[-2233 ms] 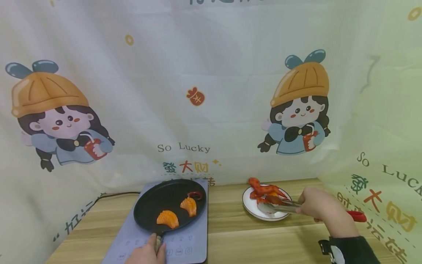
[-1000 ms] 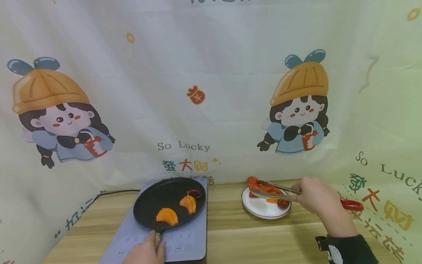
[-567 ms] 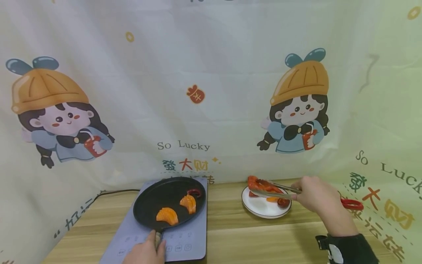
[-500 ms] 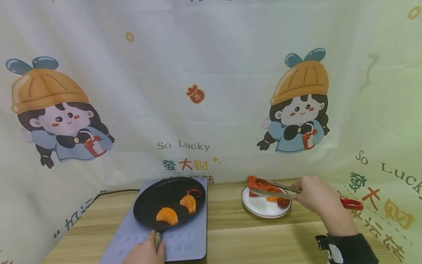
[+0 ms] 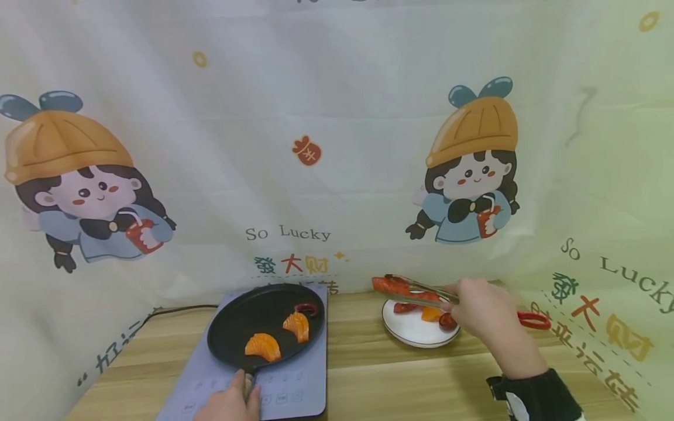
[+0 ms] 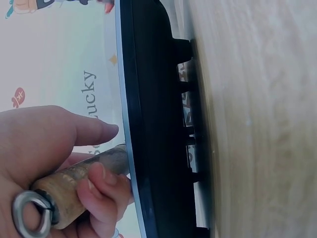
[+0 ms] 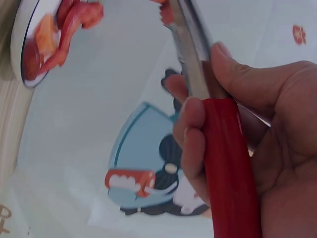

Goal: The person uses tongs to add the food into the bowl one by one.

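"Around the red-handled tongs (image 7: 228, 158), how does the right hand (image 5: 481, 310) sit?"

"With its fingers clamped on them; the tongs' tips pinch a reddish piece of food (image 5: 388, 285) near the far left side of the white plate (image 5: 416, 333)."

"And the left hand (image 5: 229, 404)?"

"Its fingers grip the wooden handle (image 6: 67, 187) of the black pan (image 5: 237, 333) (two orange slices (image 5: 263, 347) and a dark red curl (image 5: 310, 306) inside), set on the cooktop (image 5: 310, 383)."

Soft diffuse light, cloth (image 5: 363, 193) greenish at right, faint shadow on table (image 5: 379, 383), tongs (image 7: 223, 134) partly blurred
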Action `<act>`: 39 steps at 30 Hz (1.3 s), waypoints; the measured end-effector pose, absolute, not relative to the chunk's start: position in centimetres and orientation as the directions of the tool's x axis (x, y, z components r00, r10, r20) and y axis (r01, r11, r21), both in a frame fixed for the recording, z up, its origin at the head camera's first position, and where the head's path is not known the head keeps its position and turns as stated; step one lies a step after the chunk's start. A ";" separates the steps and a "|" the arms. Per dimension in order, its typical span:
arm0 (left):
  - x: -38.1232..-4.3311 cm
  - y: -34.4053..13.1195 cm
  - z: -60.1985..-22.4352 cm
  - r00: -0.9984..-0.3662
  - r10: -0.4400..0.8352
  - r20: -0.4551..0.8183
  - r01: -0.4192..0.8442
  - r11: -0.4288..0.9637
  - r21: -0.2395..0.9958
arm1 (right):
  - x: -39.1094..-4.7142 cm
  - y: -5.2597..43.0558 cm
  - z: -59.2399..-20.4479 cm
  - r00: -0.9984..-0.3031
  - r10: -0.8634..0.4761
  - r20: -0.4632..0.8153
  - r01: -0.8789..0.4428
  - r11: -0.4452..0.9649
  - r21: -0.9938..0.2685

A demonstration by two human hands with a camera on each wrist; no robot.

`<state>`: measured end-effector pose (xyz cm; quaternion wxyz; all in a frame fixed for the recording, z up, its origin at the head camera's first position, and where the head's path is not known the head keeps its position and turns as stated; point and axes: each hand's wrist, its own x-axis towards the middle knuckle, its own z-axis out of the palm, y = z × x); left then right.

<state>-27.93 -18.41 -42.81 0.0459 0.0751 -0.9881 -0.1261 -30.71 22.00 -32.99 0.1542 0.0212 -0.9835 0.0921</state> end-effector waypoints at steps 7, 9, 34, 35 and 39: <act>-27.8 -19.9 -43.0 -0.979 -0.186 0.084 -0.156 0.949 0.273 | -33.4 15.6 -33.3 -0.908 -0.139 0.396 -0.222 0.960 -0.170; -27.8 -19.9 -43.0 -0.975 -0.207 0.078 -0.178 0.944 0.279 | -34.9 13.6 -33.0 -0.884 -0.199 0.422 -0.282 0.948 -0.144; -27.3 -18.5 -42.4 -0.972 -0.182 0.146 -0.136 0.949 0.283 | -42.1 3.3 -35.3 -0.891 -0.251 0.379 -0.290 0.956 -0.048; -27.3 -18.5 -42.5 -0.972 -0.184 0.146 -0.137 0.950 0.282 | -42.1 3.2 -35.4 -0.893 -0.247 0.375 -0.285 0.957 -0.048; -27.3 -18.4 -42.5 -0.969 -0.189 0.159 -0.140 0.951 0.275 | -42.0 2.9 -35.7 -0.903 -0.236 0.360 -0.275 0.960 -0.060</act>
